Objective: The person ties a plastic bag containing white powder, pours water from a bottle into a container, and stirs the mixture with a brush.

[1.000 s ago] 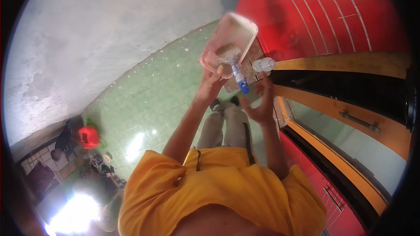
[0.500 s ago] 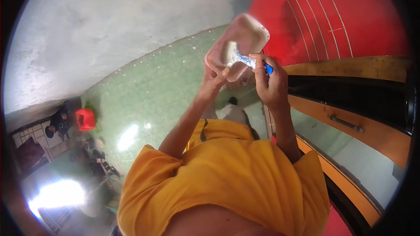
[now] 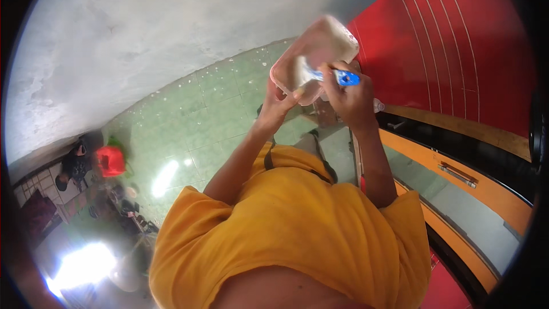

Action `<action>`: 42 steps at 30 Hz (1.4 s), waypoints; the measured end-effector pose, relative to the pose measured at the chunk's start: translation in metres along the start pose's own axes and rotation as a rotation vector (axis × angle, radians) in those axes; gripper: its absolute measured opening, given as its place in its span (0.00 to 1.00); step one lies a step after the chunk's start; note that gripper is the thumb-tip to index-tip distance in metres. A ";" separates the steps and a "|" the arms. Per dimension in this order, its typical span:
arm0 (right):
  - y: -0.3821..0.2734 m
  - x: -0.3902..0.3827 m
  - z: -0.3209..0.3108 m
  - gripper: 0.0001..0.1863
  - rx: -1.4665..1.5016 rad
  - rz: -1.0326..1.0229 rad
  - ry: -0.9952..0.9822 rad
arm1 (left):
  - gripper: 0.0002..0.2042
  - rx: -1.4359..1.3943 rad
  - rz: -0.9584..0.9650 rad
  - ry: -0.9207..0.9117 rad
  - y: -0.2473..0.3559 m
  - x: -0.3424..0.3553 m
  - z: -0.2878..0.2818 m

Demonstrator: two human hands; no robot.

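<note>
Pink tray, gripped near its rim by my left hand; blue brush over it, fingers of my right hand closed round it. From here, both look light, stiff; I'd favour rim and handle.

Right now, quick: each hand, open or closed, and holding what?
Left hand: closed, holding the pink tray by its near edge.
Right hand: closed, holding the blue-handled brush.

White-specked green tiled floor, with a red object on it at left.
</note>
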State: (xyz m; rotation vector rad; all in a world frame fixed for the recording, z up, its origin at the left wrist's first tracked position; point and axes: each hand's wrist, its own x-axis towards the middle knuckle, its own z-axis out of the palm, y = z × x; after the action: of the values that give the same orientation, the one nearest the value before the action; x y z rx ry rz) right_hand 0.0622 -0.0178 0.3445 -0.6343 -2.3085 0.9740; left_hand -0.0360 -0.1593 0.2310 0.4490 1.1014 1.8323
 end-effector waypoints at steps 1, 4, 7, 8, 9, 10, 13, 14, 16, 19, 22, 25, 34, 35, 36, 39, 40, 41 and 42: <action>-0.008 0.007 0.011 0.06 0.075 0.077 -0.042 | 0.49 0.039 0.008 0.006 0.004 0.003 -0.008; -0.007 0.018 0.030 0.07 0.028 0.074 0.088 | 0.48 0.043 -0.044 0.026 0.021 0.010 -0.031; -0.009 0.020 0.045 0.09 -0.111 0.069 0.169 | 0.47 0.007 -0.094 0.042 0.028 0.017 -0.045; -0.012 0.022 0.050 0.10 -0.122 0.093 0.120 | 0.47 0.011 -0.091 0.038 0.030 0.018 -0.046; -0.015 0.023 0.055 0.11 -0.132 0.116 0.070 | 0.47 0.012 -0.095 0.032 0.031 0.019 -0.048; -0.013 0.031 0.059 0.12 -0.117 0.124 0.124 | 0.47 -0.015 -0.116 0.039 0.033 0.020 -0.049; -0.001 0.036 0.056 0.11 -0.095 0.155 0.224 | 0.47 -0.057 -0.134 0.082 0.043 0.020 -0.048; -0.002 0.033 0.059 0.11 -0.092 0.154 0.227 | 0.47 -0.072 -0.132 0.116 0.045 0.022 -0.048; -0.009 0.024 0.065 0.11 -0.092 0.106 0.160 | 0.48 -0.037 -0.098 0.112 0.040 0.026 -0.050; -0.012 0.042 0.067 0.11 -0.089 0.132 0.243 | 0.48 -0.028 -0.071 0.097 0.039 0.029 -0.050; 0.005 0.040 0.053 0.09 -0.099 0.190 0.172 | 0.47 -0.019 -0.051 0.095 0.036 0.038 -0.055; -0.001 0.048 0.063 0.09 0.002 0.065 0.183 | 0.47 -0.020 -0.042 0.078 0.040 0.041 -0.038; 0.007 0.079 0.048 0.08 0.009 -0.047 0.218 | 0.48 -0.038 0.089 0.072 0.058 0.067 -0.013; 0.009 0.087 0.050 0.08 -0.058 -0.067 0.218 | 0.48 -0.037 0.091 0.084 0.060 0.069 -0.012; 0.012 0.093 0.046 0.07 -0.018 -0.014 0.234 | 0.48 -0.034 0.099 0.088 0.061 0.070 -0.012; 0.017 0.093 0.033 0.07 -0.020 0.038 0.212 | 0.49 -0.019 0.104 0.113 0.061 0.073 -0.011; 0.020 0.095 0.033 0.08 0.038 0.014 0.185 | 0.48 -0.004 0.116 0.105 0.061 0.076 -0.012; 0.016 0.100 0.032 0.08 0.041 0.010 0.182 | 0.48 0.010 0.125 0.096 0.062 0.077 -0.011; 0.008 0.109 0.030 0.09 0.073 0.056 0.160 | 0.48 0.011 0.128 0.101 0.063 0.077 -0.008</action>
State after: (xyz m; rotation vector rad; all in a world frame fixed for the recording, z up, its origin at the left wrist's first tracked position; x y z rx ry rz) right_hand -0.0355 0.0382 0.3537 -0.7227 -2.1167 0.9906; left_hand -0.1132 -0.1086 0.2684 0.4463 1.1745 1.9799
